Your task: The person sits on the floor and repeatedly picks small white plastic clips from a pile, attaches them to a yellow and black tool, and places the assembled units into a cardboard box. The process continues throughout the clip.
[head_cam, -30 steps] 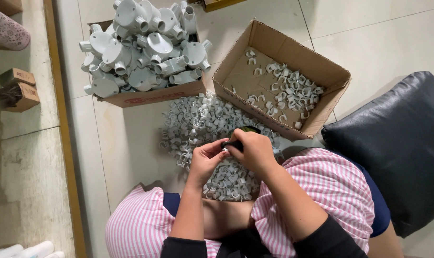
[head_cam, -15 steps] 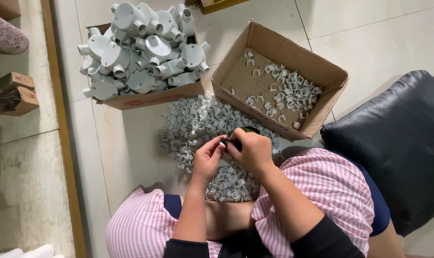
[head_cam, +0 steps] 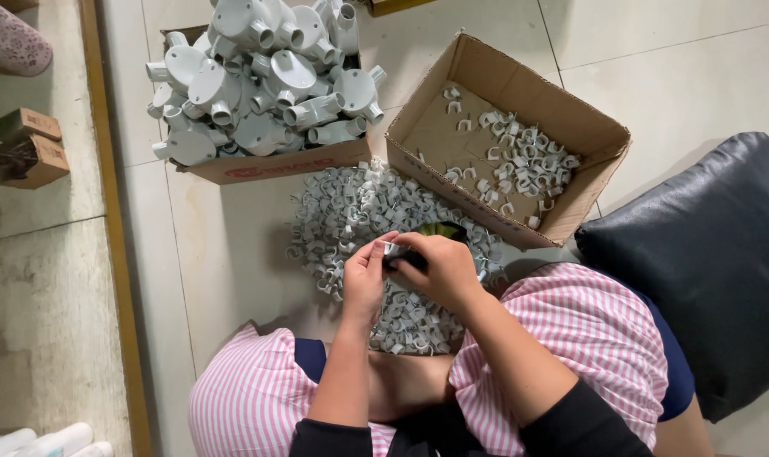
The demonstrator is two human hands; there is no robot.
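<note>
clip pile (head_cam: 350, 211) on floor | fittings box (head_cam: 266, 161) behind-left | clip box (head_cam: 570, 127) behind-right | cushion (head_cam: 706, 262) right

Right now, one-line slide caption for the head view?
Both hands, left hand and right hand, pinch a small grey clip over a floor pile of clips between two cardboard boxes.

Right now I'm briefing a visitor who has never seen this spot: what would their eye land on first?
Most likely the heap of small grey clips on the tiled floor, with the left hand and right hand meeting over it on one clip. Behind the heap stand two cardboard boxes: one piled high with grey round pipe fittings, the other holding a thinner scatter of clips.
</note>
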